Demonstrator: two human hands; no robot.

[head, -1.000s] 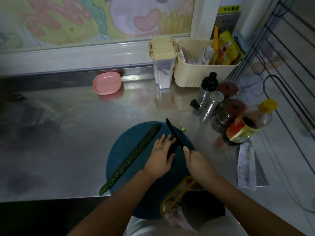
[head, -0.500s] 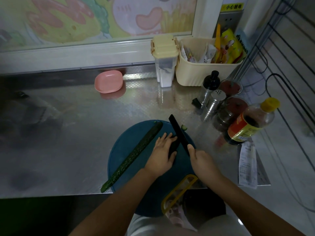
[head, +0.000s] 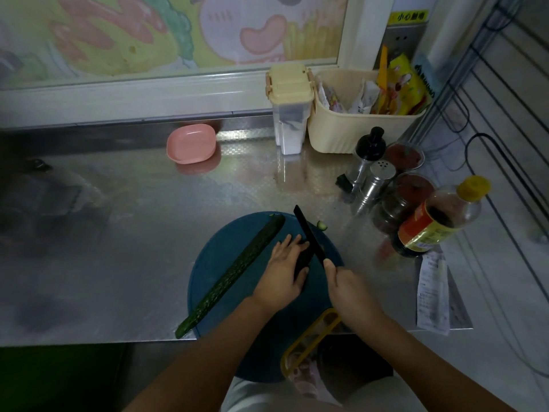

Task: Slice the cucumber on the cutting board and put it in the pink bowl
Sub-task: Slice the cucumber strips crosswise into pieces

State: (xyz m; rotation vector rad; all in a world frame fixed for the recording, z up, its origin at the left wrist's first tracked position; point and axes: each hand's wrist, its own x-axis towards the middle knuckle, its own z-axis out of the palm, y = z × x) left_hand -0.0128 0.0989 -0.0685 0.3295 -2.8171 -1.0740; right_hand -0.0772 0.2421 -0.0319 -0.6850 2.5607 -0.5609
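- Head view: the right hand [head: 347,289] is clenched round the handle of the slim black knife [head: 309,233], whose blade angles down over the round dark blue cutting board [head: 214,263]. The left hand [head: 282,269] lies released, fingers nearly straight, pressing a short dark piece [head: 301,263], seemingly cucumber, just beside the blade.
- Those fingertips [head: 297,241] nearly touch the blade; if the knife slips leftward off the piece, it likely nicks them.
- The long dark green cucumber strip [head: 234,272] lies diagonally on the board's left part, with neither hand on it. Its near tip overhangs the front edge of the shiny steel counter [head: 118,233], so a nudge from the left forearm could send it to the floor.
- The board itself juts past that front edge, so hard cuts on its near part may tip it.
- A small pale cut end [head: 321,225] sits at the board's far rim and could skid off.
- The shallow pink plastic bowl [head: 191,143] stands well apart at the counter's back, with no slices visible inside; carrying slices that far invites drops.
- Dim light makes the blade hard to tell from the dark piece.
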